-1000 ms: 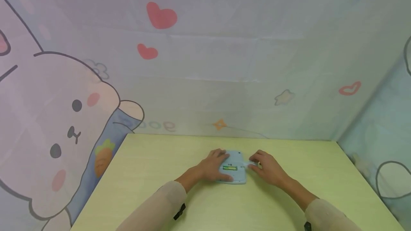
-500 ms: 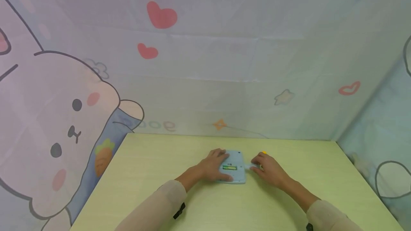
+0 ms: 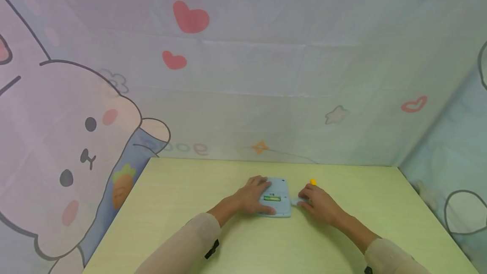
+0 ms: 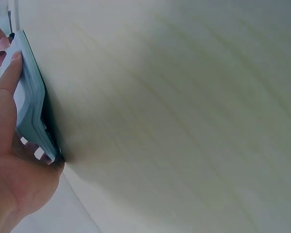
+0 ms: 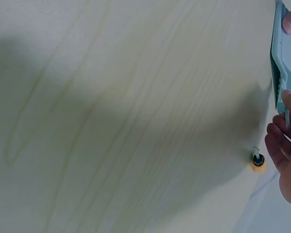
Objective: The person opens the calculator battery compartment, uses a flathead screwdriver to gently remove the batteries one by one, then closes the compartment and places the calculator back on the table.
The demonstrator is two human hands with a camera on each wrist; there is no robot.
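Observation:
A light blue calculator [image 3: 280,187] lies back side up on the table, with a green battery [image 3: 272,198] showing in its open compartment. My left hand [image 3: 251,196] grips its left side, and in the left wrist view the thumb [image 4: 12,73] presses on the back while the other fingers reach round the edge. To the right, my right hand [image 3: 319,204] pinches a small light blue battery cover [image 3: 294,201] close beside the calculator's right edge. In the right wrist view the cover [image 5: 287,116] hangs between thumb and fingers.
A yellow-handled screwdriver [image 3: 313,181] with a metal shaft lies just beyond my right hand, partly hidden by it. The pale wooden table [image 3: 198,181] ends at a printed cloth backdrop [image 3: 243,75] behind and at the sides.
My right hand has drawn slightly right and toward me with the cover, away from the calculator's edge. More of the yellow screwdriver handle shows. The left hand and calculator stay put.

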